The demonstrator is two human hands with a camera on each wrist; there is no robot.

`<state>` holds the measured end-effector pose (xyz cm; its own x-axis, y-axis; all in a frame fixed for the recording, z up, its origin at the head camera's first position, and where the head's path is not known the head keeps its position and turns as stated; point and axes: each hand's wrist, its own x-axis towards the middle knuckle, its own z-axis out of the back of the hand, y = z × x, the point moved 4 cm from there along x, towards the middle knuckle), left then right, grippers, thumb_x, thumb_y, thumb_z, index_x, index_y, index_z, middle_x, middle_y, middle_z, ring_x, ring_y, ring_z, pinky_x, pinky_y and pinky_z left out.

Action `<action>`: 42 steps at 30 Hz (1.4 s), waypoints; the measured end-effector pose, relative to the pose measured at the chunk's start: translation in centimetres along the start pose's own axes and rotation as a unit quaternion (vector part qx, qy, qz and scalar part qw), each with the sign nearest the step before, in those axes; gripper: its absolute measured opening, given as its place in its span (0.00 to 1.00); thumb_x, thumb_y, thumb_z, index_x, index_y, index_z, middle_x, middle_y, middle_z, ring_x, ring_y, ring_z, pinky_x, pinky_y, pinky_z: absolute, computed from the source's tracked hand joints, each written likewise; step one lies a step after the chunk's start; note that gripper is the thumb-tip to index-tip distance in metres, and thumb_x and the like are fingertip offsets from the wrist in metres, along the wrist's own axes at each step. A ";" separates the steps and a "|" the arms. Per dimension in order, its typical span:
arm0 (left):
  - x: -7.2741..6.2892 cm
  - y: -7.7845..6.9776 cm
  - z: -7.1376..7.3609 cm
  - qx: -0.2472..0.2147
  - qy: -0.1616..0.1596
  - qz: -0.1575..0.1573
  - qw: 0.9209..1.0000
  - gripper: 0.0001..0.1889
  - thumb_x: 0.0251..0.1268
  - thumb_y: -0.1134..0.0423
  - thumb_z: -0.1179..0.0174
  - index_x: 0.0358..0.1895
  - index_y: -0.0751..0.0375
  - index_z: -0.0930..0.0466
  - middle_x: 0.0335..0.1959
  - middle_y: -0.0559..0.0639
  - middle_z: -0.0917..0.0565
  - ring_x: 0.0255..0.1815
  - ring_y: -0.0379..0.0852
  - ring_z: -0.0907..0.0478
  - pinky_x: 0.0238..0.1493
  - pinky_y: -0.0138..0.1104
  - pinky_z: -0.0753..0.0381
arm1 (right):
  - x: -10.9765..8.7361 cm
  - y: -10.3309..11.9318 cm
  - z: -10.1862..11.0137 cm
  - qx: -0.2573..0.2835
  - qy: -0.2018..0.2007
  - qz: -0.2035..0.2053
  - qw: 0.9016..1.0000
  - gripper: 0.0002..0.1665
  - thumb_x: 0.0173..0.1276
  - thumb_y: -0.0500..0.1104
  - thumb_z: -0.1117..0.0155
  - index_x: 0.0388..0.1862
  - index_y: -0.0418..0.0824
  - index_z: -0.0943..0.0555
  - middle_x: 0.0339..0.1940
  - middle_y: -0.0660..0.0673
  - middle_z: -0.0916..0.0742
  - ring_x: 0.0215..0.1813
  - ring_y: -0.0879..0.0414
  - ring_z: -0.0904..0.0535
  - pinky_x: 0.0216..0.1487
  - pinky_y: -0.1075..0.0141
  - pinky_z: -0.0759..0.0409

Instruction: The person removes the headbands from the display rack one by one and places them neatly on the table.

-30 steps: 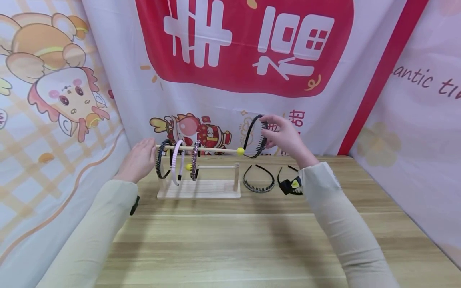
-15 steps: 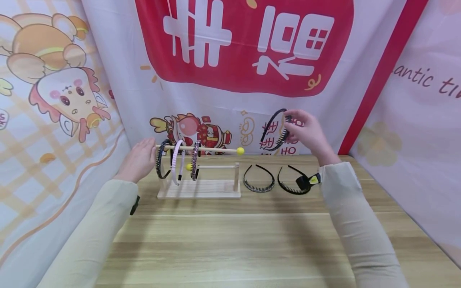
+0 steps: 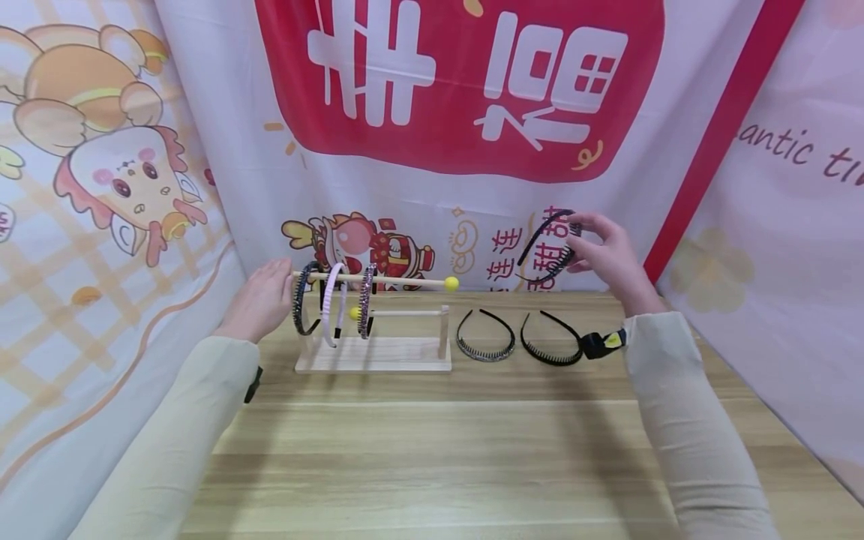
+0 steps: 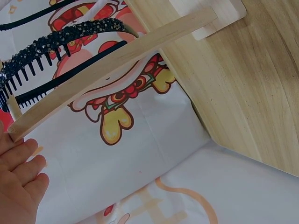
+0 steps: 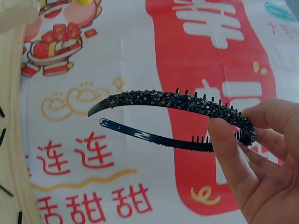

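Nearest, two cream sleeves (image 3: 682, 420) reach over a wood-grain table (image 3: 439, 457). Farther in, on the left, stands a pale wooden stand (image 3: 373, 364). On the table to its right lie two toothed headbands: a glittery one (image 3: 486, 355) beside the stand, then a plain black one (image 3: 550, 359) farther right, near a small black device (image 3: 601, 343) at the right cuff.

The left hand (image 3: 259, 296) is at the left end of the stand's upper rod (image 3: 415, 282), its fingers relaxed and touching the top of the wooden post (image 4: 112, 65); its thumb is hidden. Just right of it, three headbands hang on that rod: dark and sparkling (image 3: 298, 311), pale pink (image 3: 328, 307), and pinkish glitter (image 3: 364, 304). A yellow ball (image 3: 451, 283) caps the rod's right end.

The right hand (image 3: 607, 251), raised above the table well to the right of that ball, pinches a black studded headband (image 5: 159, 99) between thumb and fingers. The grip is narrow, at the rounded crown; the band extends leftward from it, both free ends pointing left. It looks light, stiff yet springy, probably not slippery thanks to its rough stones; the thin teeth may be fragile, so the crown seems a sensible hold.

Farthest, a printed cloth (image 3: 432, 187) hangs behind everything.
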<state>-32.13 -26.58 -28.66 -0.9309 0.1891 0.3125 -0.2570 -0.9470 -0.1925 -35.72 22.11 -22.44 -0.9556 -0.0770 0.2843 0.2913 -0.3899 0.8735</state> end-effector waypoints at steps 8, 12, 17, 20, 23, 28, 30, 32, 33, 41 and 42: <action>0.2 0.1 -0.1 -0.003 0.000 -0.001 1.000 0.26 0.74 0.61 0.70 0.66 0.80 0.51 0.66 0.75 0.47 0.68 0.67 0.52 0.69 0.49 0.59 | 0.0 -2.8 1.9 -0.007 -0.032 -0.027 0.999 0.31 0.67 0.52 0.43 0.66 0.44 0.34 0.64 0.40 0.31 0.36 0.52 0.19 0.38 0.65 0.17; 0.2 0.1 -0.1 -0.005 0.002 0.000 1.000 0.26 0.74 0.61 0.70 0.66 0.80 0.51 0.66 0.75 0.47 0.68 0.67 0.53 0.69 0.49 0.59 | 0.0 -4.5 3.1 -0.005 -0.054 -0.045 0.998 0.33 0.66 0.53 0.43 0.68 0.44 0.35 0.65 0.39 0.32 0.36 0.52 0.19 0.37 0.68 0.18; 0.2 0.1 -0.1 -0.007 0.004 0.002 1.000 0.26 0.75 0.61 0.70 0.66 0.80 0.52 0.66 0.74 0.48 0.68 0.67 0.53 0.69 0.50 0.60 | -0.2 -6.8 4.3 0.035 -0.062 -0.058 0.996 0.33 0.69 0.46 0.45 0.70 0.40 0.40 0.67 0.35 0.36 0.32 0.59 0.19 0.36 0.68 0.17; 0.3 0.2 -0.1 -0.009 0.005 0.004 1.000 0.27 0.75 0.60 0.70 0.67 0.79 0.52 0.67 0.74 0.48 0.68 0.67 0.53 0.69 0.49 0.60 | -0.4 -8.3 4.8 0.078 -0.066 -0.064 0.993 0.32 0.69 0.40 0.46 0.70 0.36 0.42 0.63 0.35 0.34 0.28 0.60 0.20 0.33 0.68 0.17; 0.3 0.2 -0.1 -0.009 0.002 0.002 1.000 0.26 0.75 0.60 0.70 0.67 0.79 0.52 0.67 0.74 0.48 0.68 0.67 0.53 0.69 0.49 0.60 | -0.8 -9.6 5.3 0.114 -0.073 -0.071 0.988 0.33 0.68 0.36 0.46 0.70 0.33 0.44 0.53 0.38 0.30 0.25 0.59 0.20 0.30 0.68 0.17; 0.3 0.3 -0.2 -0.010 -0.001 0.000 1.000 0.26 0.75 0.61 0.69 0.66 0.80 0.51 0.66 0.74 0.47 0.68 0.67 0.53 0.69 0.50 0.59 | -1.3 -11.5 5.9 0.114 -0.081 -0.074 0.987 0.33 0.68 0.32 0.49 0.70 0.30 0.46 0.41 0.44 0.28 0.23 0.60 0.20 0.28 0.69 0.17; 0.2 0.3 -0.2 -0.011 0.000 0.001 1.000 0.26 0.75 0.61 0.69 0.66 0.79 0.52 0.66 0.74 0.48 0.68 0.67 0.53 0.69 0.50 0.59 | -1.5 -12.2 6.1 0.115 -0.082 -0.078 0.987 0.33 0.68 0.31 0.51 0.70 0.30 0.47 0.40 0.43 0.28 0.23 0.60 0.19 0.29 0.69 0.17; 0.2 0.3 -0.2 -0.010 0.001 0.002 1.000 0.26 0.75 0.61 0.70 0.67 0.79 0.52 0.66 0.74 0.48 0.68 0.67 0.53 0.69 0.50 0.59 | -1.7 -13.0 6.3 0.118 -0.083 -0.083 0.986 0.32 0.69 0.31 0.52 0.70 0.29 0.47 0.38 0.44 0.27 0.23 0.60 0.19 0.29 0.69 0.17; 0.2 0.3 -0.2 -0.010 0.002 0.002 1.000 0.26 0.75 0.61 0.70 0.67 0.79 0.52 0.67 0.74 0.48 0.68 0.67 0.53 0.69 0.50 0.59 | -1.8 -13.4 6.4 0.117 -0.084 -0.086 0.986 0.32 0.69 0.31 0.52 0.70 0.29 0.47 0.37 0.44 0.27 0.23 0.59 0.19 0.29 0.69 0.17; 0.3 0.2 -0.2 -0.004 -0.001 -0.002 1.000 0.26 0.74 0.61 0.69 0.66 0.80 0.51 0.66 0.75 0.47 0.67 0.68 0.52 0.69 0.51 0.58 | -2.8 -16.5 6.9 0.124 -0.090 -0.100 0.983 0.31 0.67 0.28 0.54 0.69 0.25 0.48 0.32 0.51 0.24 0.22 0.58 0.19 0.29 0.68 0.17; 0.4 0.2 -0.2 -0.004 -0.003 -0.004 1.000 0.26 0.74 0.62 0.69 0.66 0.80 0.51 0.66 0.75 0.47 0.67 0.68 0.52 0.69 0.51 0.58 | -2.9 -16.9 6.9 0.126 -0.090 -0.103 0.983 0.32 0.67 0.28 0.55 0.69 0.25 0.48 0.32 0.51 0.25 0.22 0.57 0.19 0.29 0.68 0.17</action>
<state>-32.58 -26.67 -28.74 -0.9274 0.1941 0.3198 -0.2655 -0.9438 -0.1969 -37.56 35.23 -35.33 -0.9788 0.1526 0.1369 0.1159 -0.1393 0.9834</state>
